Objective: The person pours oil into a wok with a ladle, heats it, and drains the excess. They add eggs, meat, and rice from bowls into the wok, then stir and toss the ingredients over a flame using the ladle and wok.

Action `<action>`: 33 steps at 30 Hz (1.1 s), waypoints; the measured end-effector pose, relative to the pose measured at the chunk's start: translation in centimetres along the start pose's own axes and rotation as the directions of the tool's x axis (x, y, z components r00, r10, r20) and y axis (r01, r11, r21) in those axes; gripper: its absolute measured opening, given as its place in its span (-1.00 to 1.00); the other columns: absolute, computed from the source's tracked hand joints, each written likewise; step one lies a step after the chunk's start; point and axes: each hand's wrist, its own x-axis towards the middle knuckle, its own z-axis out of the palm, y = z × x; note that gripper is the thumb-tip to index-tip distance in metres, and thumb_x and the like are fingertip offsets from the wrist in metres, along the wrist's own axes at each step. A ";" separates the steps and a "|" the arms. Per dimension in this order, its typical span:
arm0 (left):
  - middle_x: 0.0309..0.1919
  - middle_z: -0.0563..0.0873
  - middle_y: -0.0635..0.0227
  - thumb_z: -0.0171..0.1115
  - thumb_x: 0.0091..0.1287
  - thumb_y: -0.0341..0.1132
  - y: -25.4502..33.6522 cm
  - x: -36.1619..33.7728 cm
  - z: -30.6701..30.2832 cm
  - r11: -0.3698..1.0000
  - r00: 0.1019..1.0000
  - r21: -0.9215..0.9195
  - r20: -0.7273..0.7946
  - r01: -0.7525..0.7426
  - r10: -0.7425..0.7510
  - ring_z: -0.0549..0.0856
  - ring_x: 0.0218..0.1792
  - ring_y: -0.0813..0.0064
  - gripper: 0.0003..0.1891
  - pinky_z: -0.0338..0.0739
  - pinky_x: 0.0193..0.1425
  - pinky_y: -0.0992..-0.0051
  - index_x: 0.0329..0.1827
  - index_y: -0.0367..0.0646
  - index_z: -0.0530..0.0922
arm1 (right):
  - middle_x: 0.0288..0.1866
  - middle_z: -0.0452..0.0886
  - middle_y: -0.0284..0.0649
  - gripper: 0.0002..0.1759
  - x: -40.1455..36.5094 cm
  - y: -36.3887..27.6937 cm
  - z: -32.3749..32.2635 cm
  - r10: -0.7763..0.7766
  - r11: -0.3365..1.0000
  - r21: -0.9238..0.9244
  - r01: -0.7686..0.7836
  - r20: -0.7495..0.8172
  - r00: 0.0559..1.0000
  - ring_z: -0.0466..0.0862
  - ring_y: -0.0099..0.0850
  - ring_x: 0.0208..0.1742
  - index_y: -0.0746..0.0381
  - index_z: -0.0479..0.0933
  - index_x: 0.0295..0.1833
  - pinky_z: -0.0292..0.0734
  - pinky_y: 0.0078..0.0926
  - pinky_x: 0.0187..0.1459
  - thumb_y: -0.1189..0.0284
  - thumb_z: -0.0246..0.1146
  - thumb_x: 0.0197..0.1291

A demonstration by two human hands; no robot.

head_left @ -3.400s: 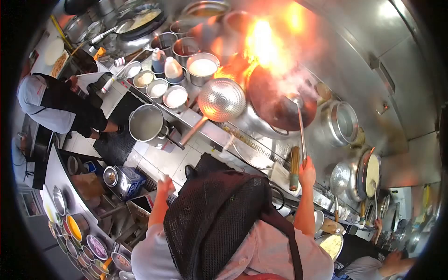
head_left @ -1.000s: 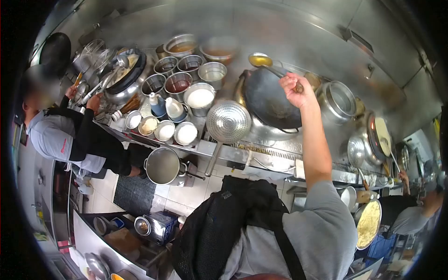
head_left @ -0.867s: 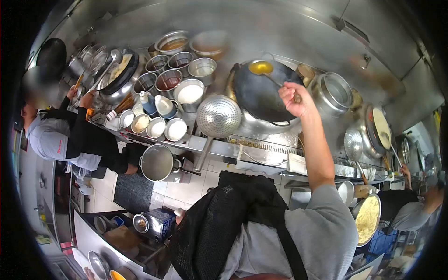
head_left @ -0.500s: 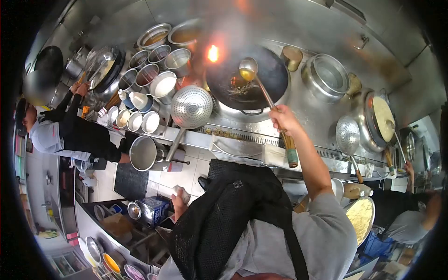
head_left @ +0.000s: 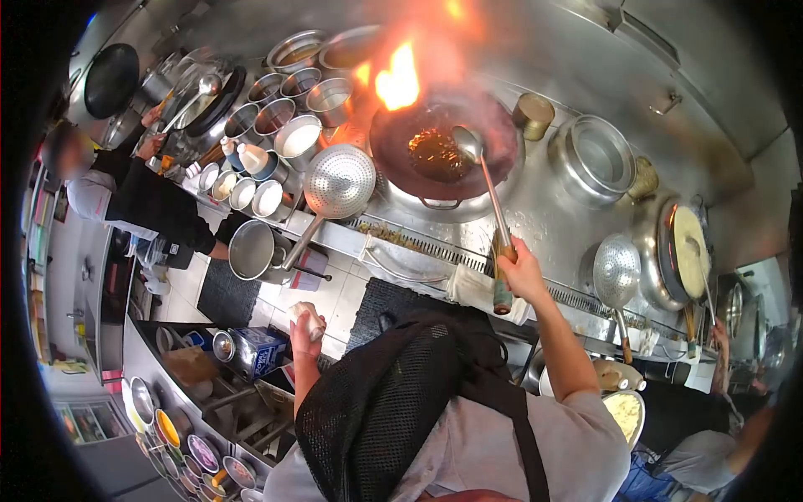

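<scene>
Now the orange flame (head_left: pixel 397 78) has grown by the round dark wok (head_left: pixel 495 153), right hand (head_left: pixel 520 269) clasping a steel ladle (head_left: pixel 468 145), left hand (head_left: pixel 302 336) a whitish wad (head_left: pixel 313 321).

The wok (head_left: pixel 418 182), ladle (head_left: pixel 467 145) inside, sits right of the strainer (head_left: pixel 340 178).
</scene>
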 end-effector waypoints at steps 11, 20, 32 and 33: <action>-0.23 0.65 0.25 0.20 0.41 -0.13 -0.8 3.0 1.7 0.996 0.972 0.049 0.217 0.079 -0.088 0.63 -0.38 0.41 -0.65 0.57 -0.37 0.47 0.14 -0.09 0.46 | -0.46 0.46 -0.33 -0.79 7.4 -4.2 2.2 -0.048 0.093 0.783 -0.615 0.620 0.783 0.42 -0.67 -0.61 0.37 0.40 -0.10 0.31 -0.75 -0.66 0.46 0.22 0.31; -0.30 0.66 0.26 0.02 0.45 0.20 0.7 4.1 0.5 0.982 0.944 0.061 0.272 0.179 -0.189 0.60 -0.48 0.46 -0.49 0.43 -0.51 0.57 0.15 -0.04 0.47 | -0.47 0.46 -0.29 -0.34 5.6 -0.2 7.6 -0.012 0.913 0.408 0.009 0.006 1.000 0.47 -0.51 -0.62 0.17 0.14 0.50 0.35 -0.50 -0.67 0.48 0.16 0.32; -0.08 0.65 0.24 -0.06 0.51 0.16 1.0 5.1 11.2 0.978 0.866 0.124 0.456 0.166 -0.204 0.70 -0.25 0.29 -0.47 0.65 -0.23 0.23 0.22 -0.11 0.39 | -0.38 0.48 -0.24 -0.88 4.4 -8.0 4.7 0.059 -0.012 0.795 -0.607 0.606 0.793 0.43 -0.66 -0.58 0.25 0.41 -0.17 0.35 -0.73 -0.66 0.47 0.21 0.33; -0.06 0.65 0.21 -0.07 0.51 0.17 1.1 4.7 12.6 0.974 0.852 0.119 0.473 0.192 -0.226 0.71 -0.23 0.26 -0.45 0.66 -0.18 0.20 0.24 -0.13 0.39 | -0.38 0.49 -0.25 -0.88 5.7 -7.4 4.7 -0.037 -0.093 0.771 -0.630 0.630 0.776 0.42 -0.68 -0.58 0.25 0.41 -0.18 0.35 -0.74 -0.66 0.47 0.21 0.33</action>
